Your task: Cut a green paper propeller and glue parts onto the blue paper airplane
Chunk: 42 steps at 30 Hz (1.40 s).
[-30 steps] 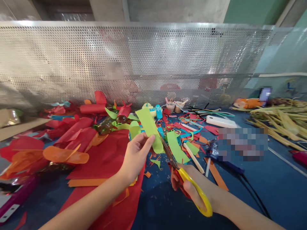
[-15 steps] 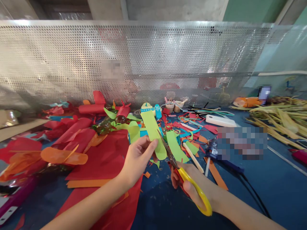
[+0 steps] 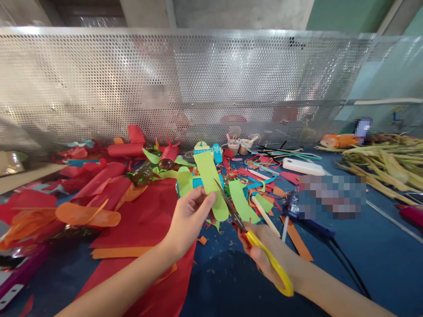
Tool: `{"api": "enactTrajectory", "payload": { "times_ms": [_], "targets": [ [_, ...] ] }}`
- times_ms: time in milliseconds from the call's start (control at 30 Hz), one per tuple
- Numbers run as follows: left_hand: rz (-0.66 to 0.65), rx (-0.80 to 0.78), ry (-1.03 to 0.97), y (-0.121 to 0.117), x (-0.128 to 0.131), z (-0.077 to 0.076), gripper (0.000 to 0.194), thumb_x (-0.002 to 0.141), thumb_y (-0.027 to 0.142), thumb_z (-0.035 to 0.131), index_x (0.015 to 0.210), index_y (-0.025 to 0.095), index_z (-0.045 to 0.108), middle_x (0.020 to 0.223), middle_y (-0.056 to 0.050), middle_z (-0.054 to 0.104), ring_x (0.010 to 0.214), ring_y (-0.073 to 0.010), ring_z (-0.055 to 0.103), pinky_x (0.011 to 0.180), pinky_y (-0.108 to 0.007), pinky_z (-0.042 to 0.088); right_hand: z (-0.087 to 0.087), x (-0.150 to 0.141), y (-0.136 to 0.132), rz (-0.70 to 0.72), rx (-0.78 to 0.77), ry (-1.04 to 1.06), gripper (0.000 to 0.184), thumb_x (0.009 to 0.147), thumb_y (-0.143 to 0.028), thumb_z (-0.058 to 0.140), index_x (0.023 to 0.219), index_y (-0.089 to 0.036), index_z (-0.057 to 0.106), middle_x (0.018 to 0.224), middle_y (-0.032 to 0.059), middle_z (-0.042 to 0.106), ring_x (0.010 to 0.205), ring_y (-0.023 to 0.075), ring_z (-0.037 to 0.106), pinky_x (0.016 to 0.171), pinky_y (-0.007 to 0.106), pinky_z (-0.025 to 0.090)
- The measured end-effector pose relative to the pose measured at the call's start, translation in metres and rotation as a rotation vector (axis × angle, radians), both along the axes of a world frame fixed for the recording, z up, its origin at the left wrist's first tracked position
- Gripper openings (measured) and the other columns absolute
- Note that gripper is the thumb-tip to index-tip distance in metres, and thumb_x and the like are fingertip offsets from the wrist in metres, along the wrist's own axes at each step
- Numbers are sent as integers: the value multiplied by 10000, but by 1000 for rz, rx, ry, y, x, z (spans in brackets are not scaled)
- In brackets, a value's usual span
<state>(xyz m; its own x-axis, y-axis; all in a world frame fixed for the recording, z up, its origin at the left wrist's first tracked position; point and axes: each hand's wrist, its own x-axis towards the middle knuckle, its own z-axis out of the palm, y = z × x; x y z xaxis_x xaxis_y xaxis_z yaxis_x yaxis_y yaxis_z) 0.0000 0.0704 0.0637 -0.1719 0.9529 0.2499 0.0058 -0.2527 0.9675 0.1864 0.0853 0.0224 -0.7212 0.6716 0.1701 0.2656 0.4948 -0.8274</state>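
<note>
My left hand (image 3: 190, 215) pinches a light green strip of paper (image 3: 206, 171) with a rounded lower end, thumb on its face. My right hand (image 3: 261, 248) grips a pair of scissors (image 3: 272, 266) with yellow handles, its fingers through the loops. The blades point up and left and lie against the right edge of the strip, close to my left thumb. A second green paper piece (image 3: 243, 202) lies on the blue table just behind the blades. Beyond the strip is a plane-like model in blue and green (image 3: 217, 154).
Red paper sheets (image 3: 142, 215) spread on the left beside red and orange paper-covered bottle models (image 3: 89, 213). Colourful scraps, a white stick (image 3: 264, 215) and a blue glue gun (image 3: 313, 226) lie right. Dried stalks (image 3: 393, 163) are at far right. A perforated metal panel (image 3: 211, 79) stands behind.
The scissor tips have shifted slightly left over the green strip, and the blades look closer together. My left hand has stayed nearly still.
</note>
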Motion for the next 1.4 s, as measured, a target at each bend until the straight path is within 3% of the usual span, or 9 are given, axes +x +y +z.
{"api": "enactTrajectory", "payload": {
  "times_ms": [533, 833, 967, 1400],
  "targets": [
    [-16, -16, -46, 1, -1, -2, 207, 769, 361, 624, 695, 170, 596, 598, 36, 540, 473, -91, 491, 455, -209, 449, 10, -3, -4, -6, -10, 6, 628, 762, -806, 192, 673, -200, 327, 573, -43, 324, 493, 92, 273, 456, 246, 232],
    [-31, -19, -57, 2, -4, -2, 225, 785, 387, 616, 801, 163, 612, 632, 24, 536, 527, -107, 505, 489, -220, 472, 7, -2, -2, -3, 4, -3, 636, 769, -802, 195, 684, -192, 355, 578, -38, 341, 499, 91, 277, 467, 247, 234],
    [2, -10, -32, 4, -6, -2, 239, 789, 392, 611, 710, 170, 571, 591, 38, 506, 505, -95, 487, 502, -210, 464, 3, -2, -1, 3, 35, -4, 638, 778, -793, 166, 686, -193, 359, 573, -32, 351, 488, 91, 272, 459, 247, 241],
    [7, -31, 58, 2, -2, -4, 294, 752, 436, 642, 648, 168, 581, 577, 26, 547, 480, -101, 513, 456, -215, 470, 14, -1, 0, 134, 28, 15, 700, 793, -780, 141, 822, -162, 468, 726, 57, 526, 567, 137, 447, 515, 272, 351]
  ]
}}
